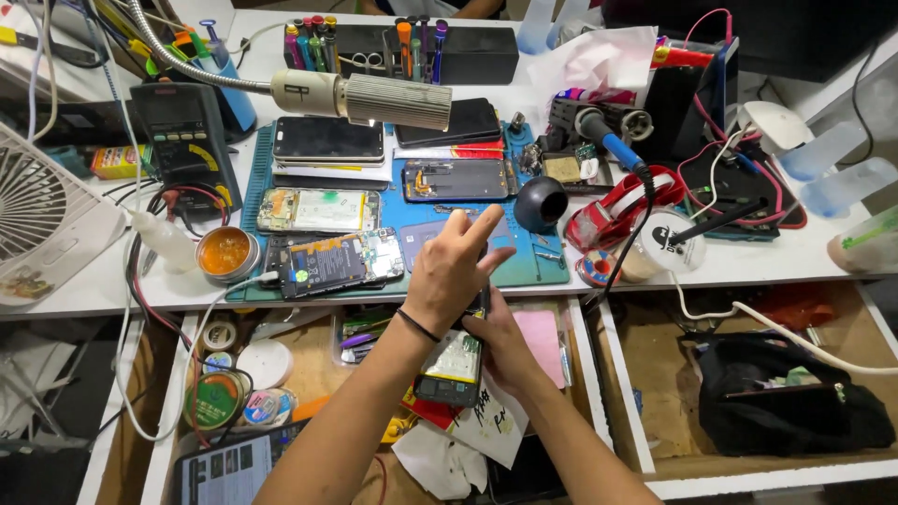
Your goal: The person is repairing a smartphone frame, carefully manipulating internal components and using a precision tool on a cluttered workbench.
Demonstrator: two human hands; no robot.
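Right hand [500,341] grips opened phone [452,367] from below, above open drawer [309,369]; left hand [451,271] rests on phone's top, fingers spread. Blue repair mat [543,266] just beyond.

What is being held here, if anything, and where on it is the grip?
An opened phone, circuit board showing. The right hand grips its upper right edge from beside and beneath; the left hand rests over its top end, forefinger and thumb lifted.

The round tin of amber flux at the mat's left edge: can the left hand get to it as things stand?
Probably yes. The left hand is raised over the blue mat, fingers spread and apparently empty, and the flux tin sits open to its left. Only the opened phone lies between, flat and low enough to pass over.
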